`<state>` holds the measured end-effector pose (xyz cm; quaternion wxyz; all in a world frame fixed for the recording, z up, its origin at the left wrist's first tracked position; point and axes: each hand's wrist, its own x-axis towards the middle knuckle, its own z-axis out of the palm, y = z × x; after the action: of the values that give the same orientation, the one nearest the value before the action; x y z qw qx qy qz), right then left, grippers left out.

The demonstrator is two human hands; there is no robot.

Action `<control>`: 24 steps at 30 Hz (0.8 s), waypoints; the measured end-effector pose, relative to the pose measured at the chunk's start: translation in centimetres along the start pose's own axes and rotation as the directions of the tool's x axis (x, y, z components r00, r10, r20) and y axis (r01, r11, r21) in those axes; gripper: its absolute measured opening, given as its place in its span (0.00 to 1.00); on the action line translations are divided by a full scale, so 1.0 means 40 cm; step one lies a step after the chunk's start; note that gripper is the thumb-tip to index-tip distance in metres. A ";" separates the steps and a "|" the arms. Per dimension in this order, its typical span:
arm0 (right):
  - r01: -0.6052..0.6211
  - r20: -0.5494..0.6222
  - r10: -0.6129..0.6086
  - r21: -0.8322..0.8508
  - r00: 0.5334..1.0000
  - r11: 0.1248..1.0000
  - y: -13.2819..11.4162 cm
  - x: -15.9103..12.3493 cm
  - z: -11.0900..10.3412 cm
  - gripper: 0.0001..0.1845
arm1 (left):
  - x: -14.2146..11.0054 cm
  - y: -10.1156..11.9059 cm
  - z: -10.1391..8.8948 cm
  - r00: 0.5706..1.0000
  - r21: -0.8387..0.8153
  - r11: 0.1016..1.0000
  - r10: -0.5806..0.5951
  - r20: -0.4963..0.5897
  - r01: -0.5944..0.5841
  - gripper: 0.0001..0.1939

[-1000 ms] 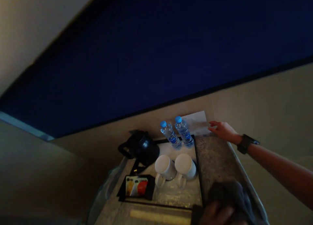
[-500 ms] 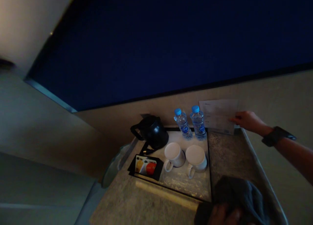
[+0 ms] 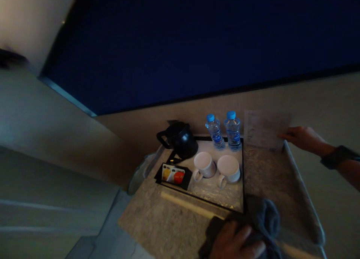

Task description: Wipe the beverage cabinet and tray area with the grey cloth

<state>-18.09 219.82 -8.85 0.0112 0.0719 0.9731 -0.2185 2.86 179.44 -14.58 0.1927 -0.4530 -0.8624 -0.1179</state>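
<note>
My right hand point(image 3: 305, 139), with a dark band at its wrist, reaches in from the right. Its fingers pinch the right edge of a printed paper sheet point(image 3: 260, 129) that stands upright near the wall behind the counter. At the bottom, my left hand point(image 3: 234, 242) is closed over a dark grey cloth point(image 3: 266, 216), bunched on the counter's front part beside the tray. Part of that hand is cut off by the frame edge.
On a black-edged tray point(image 3: 208, 193) stand two white mugs point(image 3: 204, 165), two blue-capped water bottles point(image 3: 233, 131), a black kettle point(image 3: 181, 140) and a black holder with sachets point(image 3: 173, 174). The stone-look counter point(image 3: 168, 217) has a raised right edge. A dark blue panel point(image 3: 197, 45) hangs above.
My right hand has shifted right, and the paper with it. My left hand and the cloth have moved left along the counter front, showing more of the hand. The camera view has also shifted slightly.
</note>
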 end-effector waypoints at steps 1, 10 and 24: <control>-0.010 -0.007 0.010 -0.009 1.000 1.000 0.001 0.001 0.003 0.14 | -0.021 -0.032 -0.030 0.997 -0.009 1.000 -0.016 0.074 0.016 0.27; -0.073 -0.071 0.073 0.005 0.995 0.997 0.017 0.009 0.035 0.17 | -0.343 -0.401 -0.323 0.514 0.268 0.538 -0.843 0.160 0.799 0.28; -0.082 -0.260 0.150 0.253 0.954 0.964 -0.008 -0.230 0.086 0.22 | -0.079 0.101 -0.093 0.887 -0.151 0.917 -0.299 0.353 0.370 0.33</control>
<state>-9.05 216.80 -11.34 -0.1209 0.1600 0.9256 -0.3210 8.66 177.97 -12.53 -0.0240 -0.3277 -0.9298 -0.1660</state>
